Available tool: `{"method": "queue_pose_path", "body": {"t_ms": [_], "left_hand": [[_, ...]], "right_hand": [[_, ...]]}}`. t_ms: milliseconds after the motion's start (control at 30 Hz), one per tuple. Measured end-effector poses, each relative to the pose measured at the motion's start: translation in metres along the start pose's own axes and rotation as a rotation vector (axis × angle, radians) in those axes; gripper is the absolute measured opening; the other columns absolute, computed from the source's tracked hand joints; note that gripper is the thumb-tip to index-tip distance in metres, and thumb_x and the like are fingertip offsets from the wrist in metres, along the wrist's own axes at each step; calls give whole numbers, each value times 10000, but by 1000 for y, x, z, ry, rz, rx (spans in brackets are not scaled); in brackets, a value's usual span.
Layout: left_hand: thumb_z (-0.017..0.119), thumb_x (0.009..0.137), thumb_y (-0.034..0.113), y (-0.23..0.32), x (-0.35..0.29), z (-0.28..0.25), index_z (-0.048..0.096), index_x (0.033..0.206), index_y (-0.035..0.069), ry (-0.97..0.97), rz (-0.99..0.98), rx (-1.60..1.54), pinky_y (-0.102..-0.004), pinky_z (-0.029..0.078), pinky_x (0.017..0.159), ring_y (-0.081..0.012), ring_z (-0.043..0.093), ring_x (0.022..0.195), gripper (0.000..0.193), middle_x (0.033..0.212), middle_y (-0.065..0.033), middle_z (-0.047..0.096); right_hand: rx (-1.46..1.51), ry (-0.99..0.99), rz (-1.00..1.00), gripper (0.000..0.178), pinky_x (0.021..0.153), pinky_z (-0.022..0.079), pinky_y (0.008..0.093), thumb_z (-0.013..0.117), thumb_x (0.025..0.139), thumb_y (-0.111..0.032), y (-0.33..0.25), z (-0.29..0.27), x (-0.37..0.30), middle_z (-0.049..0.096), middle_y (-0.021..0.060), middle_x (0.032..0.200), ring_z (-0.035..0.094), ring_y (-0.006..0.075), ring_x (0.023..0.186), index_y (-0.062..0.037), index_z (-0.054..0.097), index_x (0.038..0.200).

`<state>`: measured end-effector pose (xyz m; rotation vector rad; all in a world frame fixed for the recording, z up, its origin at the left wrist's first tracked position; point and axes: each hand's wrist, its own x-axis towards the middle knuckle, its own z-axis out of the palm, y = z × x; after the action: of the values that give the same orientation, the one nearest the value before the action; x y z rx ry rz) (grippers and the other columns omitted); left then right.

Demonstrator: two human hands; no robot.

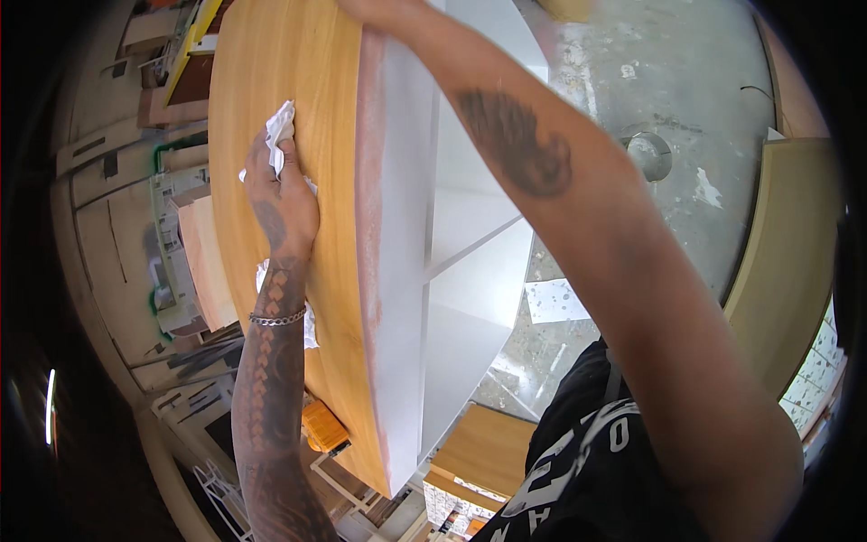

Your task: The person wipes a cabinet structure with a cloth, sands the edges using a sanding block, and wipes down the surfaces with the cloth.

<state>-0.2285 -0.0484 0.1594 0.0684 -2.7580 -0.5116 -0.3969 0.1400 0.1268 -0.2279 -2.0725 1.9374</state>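
Note:
My left hand (287, 203) lies on a wooden panel (316, 81), closed on a crumpled white cloth (282, 126) that sticks out past the fingers. The panel is light brown with visible grain and tops a white cabinet (393, 271). Reddish smears run down the white side next to the wood edge. My right arm reaches across the cabinet, and my right hand (366, 11) is at the panel's far edge, mostly cut off by the top of the picture, its fingers hidden. A second white cloth (311, 327) shows beside and partly behind my left forearm.
An orange block-like object (323, 426) sits at the panel's near left edge. Wood pieces (206, 253) and frames crowd the left. A wooden-topped box (483, 447) stands near me. On the stained grey floor lie a paper sheet (554, 301) and a round metal piece (650, 155).

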Motion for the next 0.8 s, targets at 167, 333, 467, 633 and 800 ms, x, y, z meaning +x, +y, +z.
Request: {"method": "queue_pose_path", "body": {"t_ms": [167,333,467,633,800], "left_hand": [[513,1056,212,-31,-8,-16,604,1344,13,-39,35,66,-419,370,1123,-335,500,1330,362,1439,-170,551],[476,1073,210,-13,-10,-19,577,1362,-17,-65,9,75,-436,338,1154,-356,462,1367,380,1487,-180,507],[467,1082,204,-9,-10,-11,566,1375,-29,-64,-45,28,-443,326,1167,-353,443,1393,387,1502,-183,492],[492,1071,184,-4,-5,-11,572,1377,-22,-40,-71,13,-446,333,1165,-350,442,1398,377,1510,-185,485],[492,1062,165,-17,-11,-16,561,1389,-22,-67,-28,94,-453,324,1167,-361,448,1390,382,1510,-188,487]], "right_hand": [[13,-111,-108,885,1184,110,703,539,989,-408,2,23,-152,72,308,1656,81,489,1534,100,110,1573],[60,-527,-135,943,1131,9,767,555,982,-387,-14,-17,-313,-23,405,1615,-26,629,1480,166,39,1546],[47,-211,7,895,1163,57,738,504,997,-423,-1,5,-116,18,309,1658,23,538,1520,114,74,1568],[-28,-45,17,802,1191,151,684,418,1028,-459,8,5,61,147,272,1663,152,454,1533,68,168,1578],[41,-303,-15,914,1179,82,712,549,987,-405,-5,1,-140,37,349,1642,31,547,1518,129,84,1565]]}}
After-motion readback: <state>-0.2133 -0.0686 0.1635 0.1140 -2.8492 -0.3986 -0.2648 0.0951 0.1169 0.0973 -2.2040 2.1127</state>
